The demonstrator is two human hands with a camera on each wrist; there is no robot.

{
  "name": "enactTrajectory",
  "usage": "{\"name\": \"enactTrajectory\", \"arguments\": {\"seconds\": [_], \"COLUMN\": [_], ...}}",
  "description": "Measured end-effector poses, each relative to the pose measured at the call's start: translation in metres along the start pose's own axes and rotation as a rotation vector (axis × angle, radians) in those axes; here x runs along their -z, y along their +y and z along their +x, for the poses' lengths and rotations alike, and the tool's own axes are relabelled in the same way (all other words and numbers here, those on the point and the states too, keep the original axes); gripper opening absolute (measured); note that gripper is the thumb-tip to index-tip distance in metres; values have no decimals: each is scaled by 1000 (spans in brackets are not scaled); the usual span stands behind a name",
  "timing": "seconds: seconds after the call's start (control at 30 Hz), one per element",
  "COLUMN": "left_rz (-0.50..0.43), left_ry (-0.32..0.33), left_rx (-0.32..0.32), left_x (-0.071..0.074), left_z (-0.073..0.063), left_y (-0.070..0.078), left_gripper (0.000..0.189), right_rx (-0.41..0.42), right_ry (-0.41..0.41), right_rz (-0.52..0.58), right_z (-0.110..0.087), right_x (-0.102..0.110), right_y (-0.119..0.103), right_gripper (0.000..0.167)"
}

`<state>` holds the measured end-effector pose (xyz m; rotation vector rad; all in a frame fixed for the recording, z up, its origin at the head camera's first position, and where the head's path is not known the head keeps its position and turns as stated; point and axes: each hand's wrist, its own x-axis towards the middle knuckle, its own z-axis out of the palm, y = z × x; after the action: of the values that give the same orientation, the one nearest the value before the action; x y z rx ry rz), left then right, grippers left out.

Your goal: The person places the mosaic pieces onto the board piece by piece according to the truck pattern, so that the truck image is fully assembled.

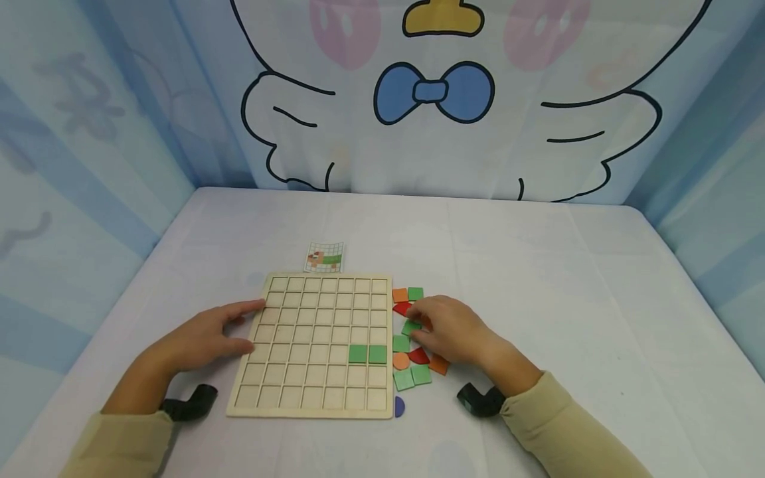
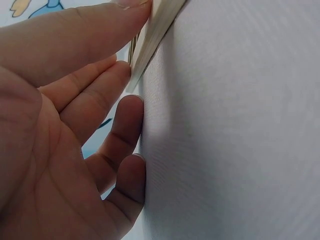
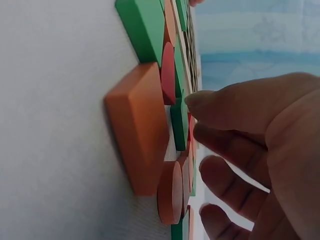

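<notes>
A pale wooden grid board lies on the white cloth, with two green squares side by side in one row near its right edge. My left hand rests against the board's left edge, thumb and fingertips touching the rim. To the right of the board, my right hand reaches over a cluster of loose pieces. Its thumb and forefinger are nearest a green square; in the right wrist view that green piece lies just by the thumb tip. Whether they touch is unclear.
Loose orange pieces, red pieces and more green squares lie along the board's right side. A purple half-round piece is near its lower right corner. Behind the board lies a small pattern card.
</notes>
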<state>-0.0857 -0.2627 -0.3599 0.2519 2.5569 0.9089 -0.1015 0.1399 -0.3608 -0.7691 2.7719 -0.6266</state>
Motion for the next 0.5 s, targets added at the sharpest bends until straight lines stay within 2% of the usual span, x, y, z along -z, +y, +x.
{"name": "enactTrajectory", "arguments": {"seconds": [0.2,0.5], "left_rz": [-11,10], "left_ry": [1,-5], "left_rx": [3,-12], "left_x": [-1,1], "left_z": [1,0], "left_y": [0,-2], "left_gripper": [80,81], "right_rx": [79,36], "right_ry": [-36,-46], "right_rz": [34,48], "right_z": [0,1], "right_x": [1,2], "right_y": [5,3], "right_gripper": [27,29]}}
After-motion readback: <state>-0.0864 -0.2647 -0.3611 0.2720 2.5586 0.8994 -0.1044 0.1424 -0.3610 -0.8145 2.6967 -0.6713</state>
